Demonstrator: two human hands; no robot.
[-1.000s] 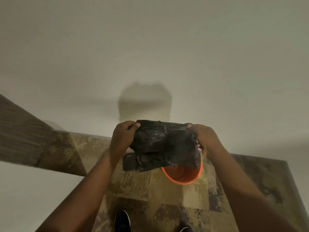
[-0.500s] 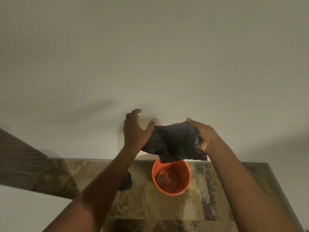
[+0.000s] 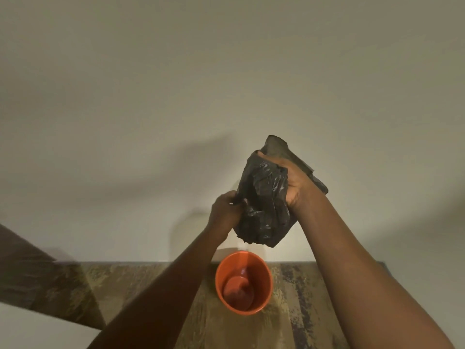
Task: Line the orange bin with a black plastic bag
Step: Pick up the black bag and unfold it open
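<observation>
Head view. Black plastic bag (image 3: 264,197) is held up in the air w/ both hands, above the orange bin (image 3: 243,282) and not touching it. Bag is still bunched and crumpled, not spread; one flat corner sticks up past the top of the right hand.

Right hand (image 3: 297,182) is the higher one, fingers wrapped and clamped on the upper part of the bag, palm toward camera, thumb across the top edge. Left hand (image 3: 225,210) is lower and to the left, fingers pinched together on the bag's left edge near its lower half. Both forearms reach in from the bottom of the frame, left crossing in front of the rug (image 3: 302,311).

Bin stands upright on the patterned brown/tan rug, close to the wall (image 3: 226,71), mouth open toward camera, inside bare, no liner. Bin sits between the two forearms, just below the bag's hanging bottom end.

Plain light wall fills the upper frame, w/ soft shadows of arms and bag on it. Pale floor (image 3: 37,328) shows bottom left beside the rug.
</observation>
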